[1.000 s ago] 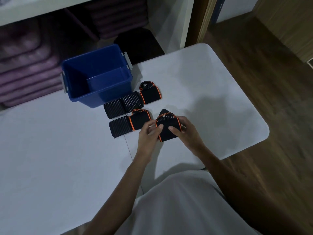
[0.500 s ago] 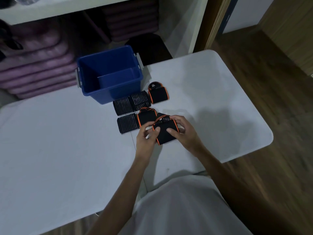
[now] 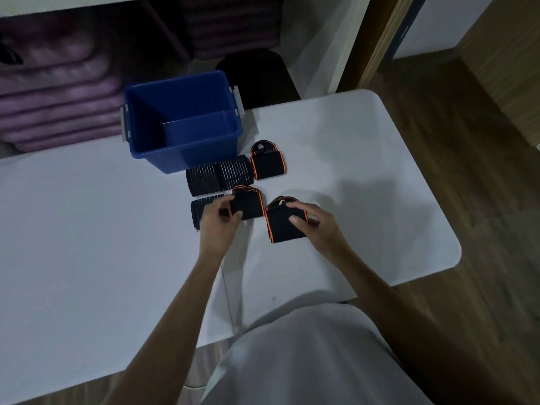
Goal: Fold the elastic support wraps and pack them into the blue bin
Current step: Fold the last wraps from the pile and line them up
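Note:
A blue bin [image 3: 187, 159] stands empty at the back of the white table [image 3: 87, 244]. Black elastic wraps with orange trim lie in front of it. My right hand [image 3: 309, 226] holds a folded wrap [image 3: 282, 226] flat on the table, thumb on top. My left hand [image 3: 220, 222] grips the middle wrap [image 3: 248, 201], whose ribbed end [image 3: 198, 209] stretches to the left. A third wrap [image 3: 267, 163] lies unfolded beside the bin, its ribbed strap [image 3: 219, 176] running leftward.
Folded purple towels [image 3: 55, 95] fill shelves behind the table. A dark stool [image 3: 258, 77] stands past the bin. The table's rounded right edge [image 3: 438, 200] meets a wooden floor [image 3: 482, 171]. My white shirt [image 3: 306, 361] fills the bottom.
My left hand let go of the folded wrap and moved left onto the middle wrap. My right hand keeps the folded wrap, now a little apart from the others.

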